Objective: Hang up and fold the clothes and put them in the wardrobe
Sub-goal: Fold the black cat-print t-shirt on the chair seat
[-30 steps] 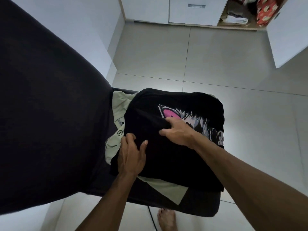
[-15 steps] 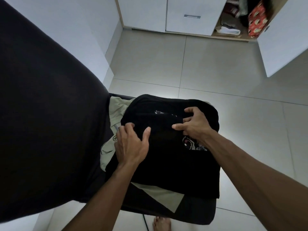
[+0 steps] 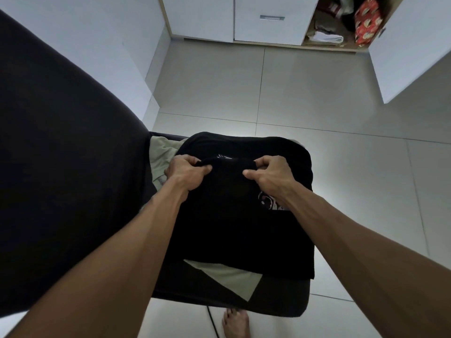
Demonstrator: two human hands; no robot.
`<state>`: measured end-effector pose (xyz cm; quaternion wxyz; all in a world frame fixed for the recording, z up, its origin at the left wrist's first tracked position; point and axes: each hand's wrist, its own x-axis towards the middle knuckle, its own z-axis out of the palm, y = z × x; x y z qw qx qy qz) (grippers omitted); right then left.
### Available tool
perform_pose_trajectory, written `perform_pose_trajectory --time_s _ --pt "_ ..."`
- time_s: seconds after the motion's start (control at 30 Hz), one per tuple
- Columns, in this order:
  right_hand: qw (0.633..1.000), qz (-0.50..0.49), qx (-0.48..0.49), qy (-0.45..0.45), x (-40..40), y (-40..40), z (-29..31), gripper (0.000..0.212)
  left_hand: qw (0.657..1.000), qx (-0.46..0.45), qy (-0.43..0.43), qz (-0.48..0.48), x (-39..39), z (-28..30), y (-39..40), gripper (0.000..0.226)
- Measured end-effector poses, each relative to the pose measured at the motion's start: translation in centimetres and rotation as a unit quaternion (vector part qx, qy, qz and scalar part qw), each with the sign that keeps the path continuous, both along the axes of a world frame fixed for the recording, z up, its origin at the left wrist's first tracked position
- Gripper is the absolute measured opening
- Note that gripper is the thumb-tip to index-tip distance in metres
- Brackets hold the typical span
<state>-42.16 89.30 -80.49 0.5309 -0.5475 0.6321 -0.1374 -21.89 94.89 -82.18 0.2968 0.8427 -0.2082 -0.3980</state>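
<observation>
Head view: my left hand (image 3: pixel 186 170) and right hand (image 3: pixel 269 173) each pinch a folded edge of the black printed T-shirt (image 3: pixel 231 215), which lies on the dark upholstered seat (image 3: pixel 280 301). Its print is mostly folded under; only slivers show. A pale green garment (image 3: pixel 231 276) lies beneath, largely covered. Far off, the open white wardrobe (image 3: pixel 268 18) is cut off at the frame top, its contents indistinct.
</observation>
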Motion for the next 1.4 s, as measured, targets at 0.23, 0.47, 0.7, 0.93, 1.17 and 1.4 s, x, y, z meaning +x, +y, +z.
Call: perform_pose_trajectory --time_s 0.23,0.47,0.7,0.93,1.17,1.4 --pt "0.992 0.061 -0.106 -0.033 -1.4 1.8 2.7 0.015 0.974 -0.193 0.117 0.014 -0.2 4.4 2.9 0.049" --pt "0.914 0.315 -0.253 -0.033 -5.1 8.7 3.6 0.023 0.981 -0.113 -0.025 -0.154 1.0 6.4 11.1 0.057" --pt "0.940 0.285 -0.166 0.087 -7.9 11.8 1.0 0.025 0.954 0.102 -0.178 -0.218 -1.0 2.7 14.9 0.037" --pt "0.992 0.037 -0.069 0.096 -4.9 9.7 0.6 0.039 0.973 0.111 -0.179 -0.093 -2.7 0.9 8.8 0.051" --pt "0.984 0.047 -0.115 0.125 -3.1 9.0 0.2 0.020 0.975 0.050 -0.213 -0.042 -2.6 1.3 7.1 0.009" --pt "0.940 0.187 -0.191 0.213 -3.0 9.5 -0.5 0.016 0.881 -0.037 -0.363 -0.302 -3.1 0.3 9.3 0.024"
